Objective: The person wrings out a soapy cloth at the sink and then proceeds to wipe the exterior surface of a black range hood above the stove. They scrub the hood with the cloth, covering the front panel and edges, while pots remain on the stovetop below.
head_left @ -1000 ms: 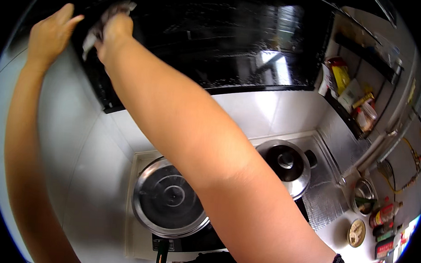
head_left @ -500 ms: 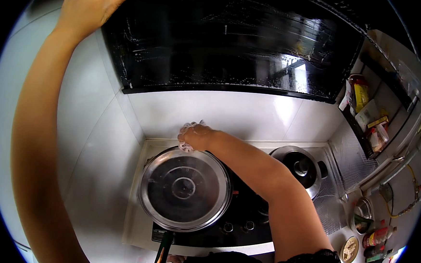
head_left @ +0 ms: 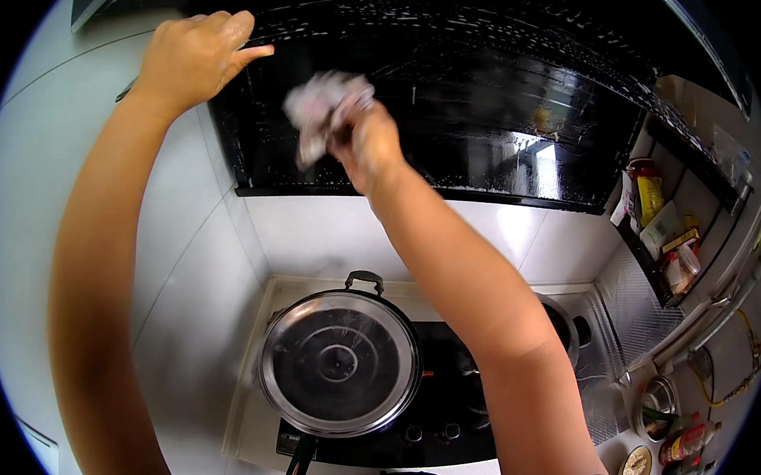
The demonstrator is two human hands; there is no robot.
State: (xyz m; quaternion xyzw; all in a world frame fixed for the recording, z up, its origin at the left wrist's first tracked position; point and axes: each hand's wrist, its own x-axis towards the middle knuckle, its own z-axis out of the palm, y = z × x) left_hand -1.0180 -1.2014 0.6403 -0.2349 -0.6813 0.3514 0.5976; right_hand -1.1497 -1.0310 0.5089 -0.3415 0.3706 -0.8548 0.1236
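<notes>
Left hand (head_left: 198,50): raised, arm reaching up along the white wall panel (head_left: 96,185). Fingers curled, thumb pointing toward the right hand; it rests on the upper left corner of the black range hood (head_left: 458,112) and grasps nothing that can be seen.

Crumpled whitish cloth (head_left: 323,112): bunched in the right hand, pressed against the glossy black face of the hood, between the two hands and nearer the right one. Somewhat blurred.

Right hand (head_left: 365,141): clenched around the cloth, knuckles toward the camera, forearm running down to the lower right of the view.

Range hood: wide, dark, reflective, spanning the wall above both hands' level and streaked with pale specks along its upper edge.

White tiled backsplash (head_left: 311,233): directly below the right hand, under the hood's lower edge.

Pan with round glass lid (head_left: 337,374): well below both hands, on the left burner of the black cooktop (head_left: 440,407); metal rim, dark handle loop at its far side, long handle pointing toward the person.

Second pot (head_left: 563,323): right of the right forearm and partly hidden by it, on the right burner.

Wall rack with packets and bottles (head_left: 659,237): far right of the right hand.

Small jars and bottles on the tabletop (head_left: 673,438): lower right, well apart from both hands.
</notes>
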